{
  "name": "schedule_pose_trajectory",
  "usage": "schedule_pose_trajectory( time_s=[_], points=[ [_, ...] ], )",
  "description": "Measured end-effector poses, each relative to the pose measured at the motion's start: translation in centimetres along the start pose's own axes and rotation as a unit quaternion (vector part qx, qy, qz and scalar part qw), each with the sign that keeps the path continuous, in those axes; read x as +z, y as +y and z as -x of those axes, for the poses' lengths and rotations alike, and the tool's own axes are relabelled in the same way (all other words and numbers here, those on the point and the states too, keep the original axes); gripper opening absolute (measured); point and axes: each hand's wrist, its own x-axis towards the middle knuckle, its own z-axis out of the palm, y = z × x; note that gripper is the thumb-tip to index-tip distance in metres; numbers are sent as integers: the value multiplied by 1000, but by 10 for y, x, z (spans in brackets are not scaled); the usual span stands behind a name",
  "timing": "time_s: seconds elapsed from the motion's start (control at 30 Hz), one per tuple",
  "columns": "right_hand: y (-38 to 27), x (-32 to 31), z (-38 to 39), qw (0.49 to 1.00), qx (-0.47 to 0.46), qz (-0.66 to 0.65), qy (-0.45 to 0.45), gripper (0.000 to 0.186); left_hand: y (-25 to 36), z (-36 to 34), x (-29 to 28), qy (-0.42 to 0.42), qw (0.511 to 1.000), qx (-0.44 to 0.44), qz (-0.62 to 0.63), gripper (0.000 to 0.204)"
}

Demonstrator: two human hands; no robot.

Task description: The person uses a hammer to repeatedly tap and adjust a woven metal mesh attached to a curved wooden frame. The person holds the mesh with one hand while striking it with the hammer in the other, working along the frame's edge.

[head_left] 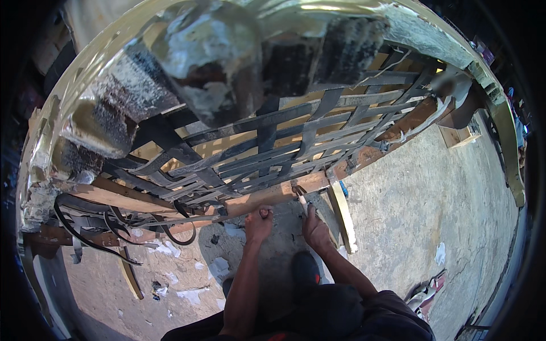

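Note:
In front of me stands a large furniture frame, a wooden rail [267, 199] running along its lower edge. Dark webbing straps [267, 139] are woven across the frame above that rail. My right hand [315, 229] is wrapped round the pale handle of a hammer [302, 198], whose dark head is at the rail. Just to the left, my left hand [259, 223] is closed against the rail's lower side; whatever its fingers hold, if anything, is hidden.
Loose dark straps [122, 230] hang from the frame's left end. A wooden leg [342, 219] juts out right of my right hand. White scraps [193, 295] litter the concrete floor [415, 210], and a crumpled cloth [424, 295] lies at lower right. My shoe [305, 267] is beneath my hands.

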Motion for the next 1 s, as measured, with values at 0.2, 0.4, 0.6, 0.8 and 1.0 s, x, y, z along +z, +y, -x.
schedule_pose_trajectory(
  time_s=[0.2,0.4,0.6,0.8,1.0],
  points=[
    [7,19,-10,998,-57,40,10,42,-17,3,8,-6,1000,-17,12,12],
    [-8,15,-7,993,-88,-4,80,40,3,-1,-4,-28,999,-15,9,14],
    [-28,-3,-3,999,-22,-32,8,32,-5,-5,2,-26,998,-47,-23,15],
    [-8,-25,-19,997,-6,-24,69,32,7,-4,6,-24,1000,3,8,15],
    [7,-35,-21,998,39,-10,42,37,0,0,19,-55,998,18,27,15]
  ],
)
